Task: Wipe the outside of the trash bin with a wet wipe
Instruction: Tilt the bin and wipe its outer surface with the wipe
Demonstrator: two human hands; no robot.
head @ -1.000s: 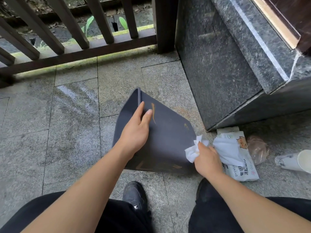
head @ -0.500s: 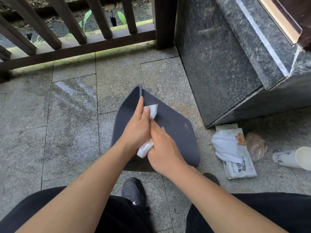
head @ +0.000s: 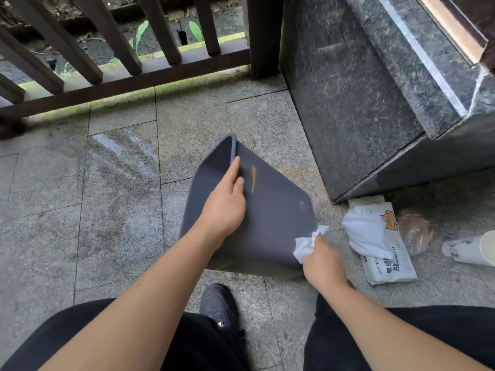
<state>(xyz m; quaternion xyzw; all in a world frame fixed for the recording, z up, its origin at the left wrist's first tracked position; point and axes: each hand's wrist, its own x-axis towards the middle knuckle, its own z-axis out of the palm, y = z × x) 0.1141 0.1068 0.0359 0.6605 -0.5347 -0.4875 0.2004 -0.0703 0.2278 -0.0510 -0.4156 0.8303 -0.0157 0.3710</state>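
Note:
A dark grey trash bin [head: 278, 223] lies tipped on the stone floor in the middle of the head view, with orange-brown streaks on its upper side. My left hand [head: 225, 204] presses on the bin near its rim, thumb along the edge. My right hand [head: 322, 261] is at the bin's lower right corner, closed on a crumpled white wet wipe [head: 308, 243] that touches the bin's edge.
A pack of wet wipes [head: 385, 250] with one sheet pulled up lies right of the bin. Beside it are a brown bag [head: 415, 231] and a paper cup [head: 474, 249]. A dark granite block [head: 361, 103] stands behind, a wooden railing [head: 120, 62] at the far edge. My black shoe [head: 218, 306] is below the bin.
My right hand with the wipe has swept from the upper part of the bin, beside my left hand, down to the lower right corner. The left hand has kept its hold.

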